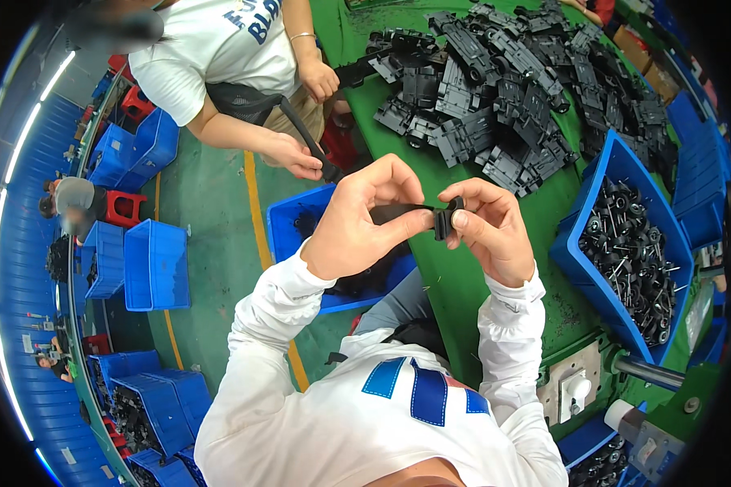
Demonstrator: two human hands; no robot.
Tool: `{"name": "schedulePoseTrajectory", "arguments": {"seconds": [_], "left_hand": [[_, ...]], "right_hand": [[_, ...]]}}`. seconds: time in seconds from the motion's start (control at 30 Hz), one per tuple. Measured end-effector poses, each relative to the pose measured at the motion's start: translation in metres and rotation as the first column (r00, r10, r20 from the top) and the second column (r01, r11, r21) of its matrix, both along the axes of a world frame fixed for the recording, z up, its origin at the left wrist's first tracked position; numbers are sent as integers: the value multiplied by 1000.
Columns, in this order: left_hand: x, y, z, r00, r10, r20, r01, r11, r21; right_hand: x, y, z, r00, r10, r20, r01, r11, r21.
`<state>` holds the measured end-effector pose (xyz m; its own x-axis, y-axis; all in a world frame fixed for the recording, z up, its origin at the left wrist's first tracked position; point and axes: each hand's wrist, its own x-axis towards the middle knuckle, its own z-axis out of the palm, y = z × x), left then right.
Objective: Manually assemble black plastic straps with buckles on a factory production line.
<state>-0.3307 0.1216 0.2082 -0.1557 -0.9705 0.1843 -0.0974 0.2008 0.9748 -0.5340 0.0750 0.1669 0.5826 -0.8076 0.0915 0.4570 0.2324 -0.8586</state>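
Observation:
My left hand (pixel 357 223) grips a flat black plastic part (pixel 398 213) at chest height, thumb and fingers pinched around its left end. My right hand (pixel 491 227) pinches a small black wheel piece (pixel 448 219) against the right end of that part. Both hands hover above the edge of the green table (pixel 455 284). A blue bin of small black wheels on metal axles (pixel 633 252) stands just right of my right hand.
A heap of black plastic chassis parts (pixel 503 89) covers the far table. A person in a white shirt stands opposite, hands (pixel 296 154) on a long black part. Blue crates (pixel 154 264) sit on the floor at left; a blue bin (pixel 300 231) lies under my hands.

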Motion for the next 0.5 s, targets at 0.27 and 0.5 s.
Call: {"name": "schedulePoseTrajectory", "arguments": {"seconds": [0.27,0.5], "left_hand": [[-3,2,-11,962,150,229,-86,960,-265],[-18,12,-28,906,396,151,-314,866,-388]], "right_hand": [[11,4,-2,980,-198,-11,197,978,-62],[24,14,1,946,-315,-72,301,940,-159]]}}
